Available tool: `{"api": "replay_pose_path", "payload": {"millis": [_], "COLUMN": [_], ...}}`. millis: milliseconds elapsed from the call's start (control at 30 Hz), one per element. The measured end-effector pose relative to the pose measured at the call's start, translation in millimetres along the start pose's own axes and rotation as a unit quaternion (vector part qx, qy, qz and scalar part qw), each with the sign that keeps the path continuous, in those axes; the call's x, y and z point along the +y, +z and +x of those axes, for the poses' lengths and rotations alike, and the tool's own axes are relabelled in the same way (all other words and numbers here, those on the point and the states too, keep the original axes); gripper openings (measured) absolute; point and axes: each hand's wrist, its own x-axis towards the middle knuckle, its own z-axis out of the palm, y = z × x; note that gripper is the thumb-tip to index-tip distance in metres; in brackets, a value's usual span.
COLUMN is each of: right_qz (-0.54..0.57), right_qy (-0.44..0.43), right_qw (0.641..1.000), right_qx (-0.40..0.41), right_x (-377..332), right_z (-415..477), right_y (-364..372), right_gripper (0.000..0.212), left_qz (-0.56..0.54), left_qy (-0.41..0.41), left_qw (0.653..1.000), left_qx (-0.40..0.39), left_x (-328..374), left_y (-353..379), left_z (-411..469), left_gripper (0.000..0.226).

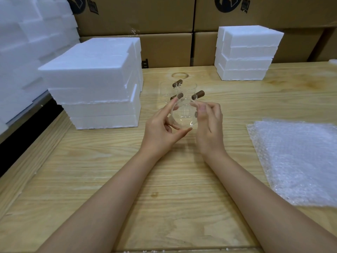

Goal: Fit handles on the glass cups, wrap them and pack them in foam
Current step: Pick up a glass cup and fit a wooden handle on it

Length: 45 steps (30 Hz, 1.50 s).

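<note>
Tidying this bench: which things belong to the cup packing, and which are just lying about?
In the job: held clear glass cup; handled glass cups behind it; clear bubble wrap sheet; white foam block stacks.
Lying about: brown cardboard boxes behind.

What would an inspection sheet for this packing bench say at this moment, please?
Surface: wooden table, with a ring stain at the back.
Job's things: glass cup held tilted toward the camera; three brown handles on glass cups behind it; bubble wrap at the right; foam blocks stacked at the left, a second stack at the back right.
Clutter: white crumbs along the near edge.
Hands: left hand grips the glass cup; right hand at its brown handle, blurred, grip unclear.
Cables: nothing seen.
Surroundings: cardboard boxes stacked behind; more foam at the far left.
</note>
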Motion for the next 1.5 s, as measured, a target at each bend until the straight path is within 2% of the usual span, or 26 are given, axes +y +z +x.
{"api": "replay_pose_path", "payload": {"millis": [67,133,200,267,367,500,567,600,667,700,767,833,900,1000,1167,1267,1400,1500], "right_qz": [0.057,0.143,0.213,0.248,0.276,0.253,0.24,0.228,0.197,0.186,0.173,0.17,0.189,0.225,0.231,0.237,0.262,0.297], "right_qy": [0.018,0.095,0.188,0.223,0.196,0.127,0.092,0.074,0.039,0.025,0.008,-0.003,-0.007,0.026,0.097,0.115,0.112,0.138], "right_qw": [0.997,0.982,0.956,0.941,0.939,0.956,0.964,0.969,0.978,0.982,0.985,0.985,0.982,0.973,0.967,0.965,0.958,0.945], "right_qx": [0.051,0.082,0.072,0.055,0.064,0.073,0.069,0.065,0.048,0.036,0.018,0.013,0.02,0.043,0.036,0.012,0.017,0.018], "right_x": [0.9,0.2,0.7,-0.2,-3.6,-6.3,-6.4,-5.9,-4.6,-3.6,-2.1,-1.8,-2.9,-2.4,-4.4,-4.1,-5.9,-9.0], "right_z": [3.8,7.9,9.6,10.1,10.7,11.4,12.0,12.3,11.3,10.2,8.6,7.9,6.8,3.3,-8.1,-13.3,-11.9,-10.4], "right_y": [-1.6,-3.7,-4.1,-2.5,0.6,-1.5,-3.6,-4.5,-5.4,-5.2,-4.5,-3.8,-2.5,1.8,14.8,22.2,22.4,20.3], "right_gripper": [0.036,0.02,0.021,0.029,0.027,0.019,0.017,0.016,0.014,0.012,0.007,0.004,0.005,0.018,0.043,0.031,0.023,0.033], "left_qz": [-0.01,-0.014,-0.014,-0.023,-0.065,-0.101,-0.178,-0.244,-0.358,-0.379,-0.383,-0.394,-0.412,-0.425,-0.37,-0.34,-0.348,-0.364], "left_qy": [0.016,0.034,0.041,0.041,0.01,-0.032,-0.084,-0.129,-0.213,-0.237,-0.254,-0.258,-0.255,-0.244,-0.21,-0.196,-0.186,-0.202], "left_qw": [1.0,0.999,0.999,0.999,0.998,0.991,0.975,0.956,0.904,0.889,0.884,0.879,0.871,0.868,0.901,0.915,0.913,0.902], "left_qx": [0.005,0.005,0.002,0.001,-0.004,-0.083,-0.1,-0.1,-0.098,-0.096,-0.083,-0.077,-0.077,-0.081,-0.088,-0.095,-0.101,-0.114], "left_x": [0.1,-1.5,-2.4,-1.2,1.0,-2.8,0.5,3.3,8.4,9.7,10.2,9.2,8.6,7.3,5.4,6.2,6.2,7.2], "left_y": [-0.7,-1.5,-1.5,-0.3,1.1,-4.4,-7.1,-7.4,-7.1,-6.5,-5.8,-5.9,-7.9,-10.6,-9.1,-8.9,-9.1,-10.5], "left_z": [0.3,0.5,0.4,0.1,0.7,-0.5,-0.2,0.8,3.2,4.3,5.3,5.4,5.3,5.2,5.8,6.0,6.1,6.2], "left_gripper": [0.077,0.074,0.073,0.073,0.084,0.118,0.127,0.129,0.12,0.104,0.061,0.043,0.043,0.043,0.045,0.064,0.109,0.116]}}
